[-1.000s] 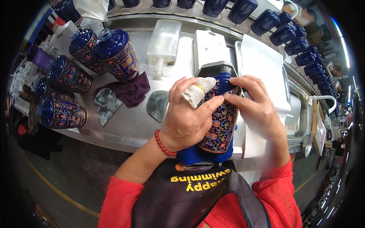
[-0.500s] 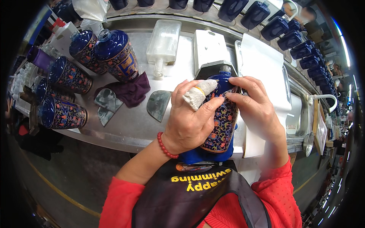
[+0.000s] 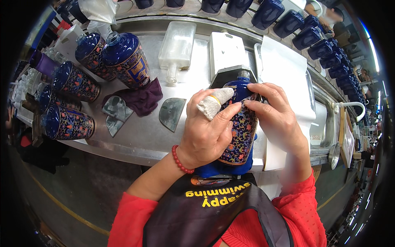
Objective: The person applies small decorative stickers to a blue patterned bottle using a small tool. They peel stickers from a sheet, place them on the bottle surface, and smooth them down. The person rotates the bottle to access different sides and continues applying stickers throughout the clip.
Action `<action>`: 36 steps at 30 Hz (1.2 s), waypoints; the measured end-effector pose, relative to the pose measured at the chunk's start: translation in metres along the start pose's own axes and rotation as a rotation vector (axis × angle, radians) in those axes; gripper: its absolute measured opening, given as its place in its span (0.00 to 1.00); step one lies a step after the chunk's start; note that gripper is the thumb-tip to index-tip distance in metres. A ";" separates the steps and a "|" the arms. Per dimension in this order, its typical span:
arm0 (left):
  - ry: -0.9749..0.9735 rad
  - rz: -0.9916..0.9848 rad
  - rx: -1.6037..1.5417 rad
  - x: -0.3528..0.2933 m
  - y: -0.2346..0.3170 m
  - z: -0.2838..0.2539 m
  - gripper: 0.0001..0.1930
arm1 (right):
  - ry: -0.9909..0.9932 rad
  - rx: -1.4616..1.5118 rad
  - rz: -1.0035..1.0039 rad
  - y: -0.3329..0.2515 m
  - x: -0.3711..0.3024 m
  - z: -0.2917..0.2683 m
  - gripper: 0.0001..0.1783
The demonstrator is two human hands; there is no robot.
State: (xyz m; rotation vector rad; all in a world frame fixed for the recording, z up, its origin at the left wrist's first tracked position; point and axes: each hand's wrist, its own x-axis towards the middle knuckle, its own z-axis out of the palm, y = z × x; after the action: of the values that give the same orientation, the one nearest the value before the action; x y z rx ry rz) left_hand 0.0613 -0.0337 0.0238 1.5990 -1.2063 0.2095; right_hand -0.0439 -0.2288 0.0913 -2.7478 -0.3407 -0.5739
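A dark blue glass bottle (image 3: pixel 238 138) with a colourful floral pattern leans in front of me, its neck pointing away and its base on a blue cloth (image 3: pixel 205 169). My left hand (image 3: pixel 205 133) is closed on its left side, thumb pressed near the shoulder. A pale cloth wrap with a yellow band (image 3: pixel 210 107) covers one left finger, which lies against the shoulder. From the other side my right hand (image 3: pixel 275 109) grips the bottle, with thumb and fingertips on the upper pattern. The neck rests by a dark angular support (image 3: pixel 222 78).
Several patterned bottles (image 3: pixel 127 61) stand or lean at the left, beside a purple cloth (image 3: pixel 142 99) and dark rounded plates (image 3: pixel 172 114). A clear bottle (image 3: pixel 177 45) lies behind. White sheets (image 3: pixel 284 70) cover the right. Plain blue bottles (image 3: pixel 267 14) line a curved conveyor.
The blue bottles on the conveyor have shifted along it; which way, I cannot tell. My left hand has moved very slightly; the right hand and held bottle look the same.
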 end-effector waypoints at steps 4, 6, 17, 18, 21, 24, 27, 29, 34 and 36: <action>-0.034 0.044 0.044 -0.001 -0.001 -0.001 0.24 | 0.012 -0.015 0.038 -0.003 -0.001 0.000 0.27; -0.035 0.058 0.039 -0.001 -0.001 -0.001 0.24 | 0.022 -0.008 0.038 -0.003 -0.002 -0.001 0.26; -0.026 0.029 0.013 -0.001 0.000 -0.001 0.23 | 0.259 0.437 0.291 0.004 -0.027 -0.008 0.22; -0.023 0.034 -0.004 0.000 -0.001 -0.001 0.23 | 0.306 0.566 0.404 0.002 -0.030 -0.009 0.23; 0.005 0.023 -0.069 0.001 -0.003 -0.002 0.21 | 0.429 0.943 0.644 0.003 -0.034 -0.012 0.24; -0.006 0.006 -0.067 0.003 -0.003 -0.004 0.20 | 0.388 1.156 0.760 0.011 -0.033 -0.012 0.25; -0.015 0.020 -0.045 0.005 -0.005 -0.006 0.20 | 0.362 1.199 0.787 0.019 -0.031 -0.008 0.25; -0.013 0.009 -0.037 0.005 -0.006 -0.007 0.19 | 0.351 1.252 0.785 0.023 -0.030 -0.004 0.23; 0.002 -0.036 -0.058 0.004 -0.010 -0.006 0.17 | 0.368 1.200 0.834 0.023 -0.029 0.005 0.21; 0.003 -0.052 -0.074 0.005 -0.012 -0.005 0.17 | 0.348 1.192 0.824 0.021 -0.027 0.006 0.20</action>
State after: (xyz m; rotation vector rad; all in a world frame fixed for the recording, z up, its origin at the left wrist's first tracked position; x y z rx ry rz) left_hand 0.0751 -0.0332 0.0211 1.5634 -1.1565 0.1326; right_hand -0.0595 -0.2503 0.0692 -1.3956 0.4153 -0.3878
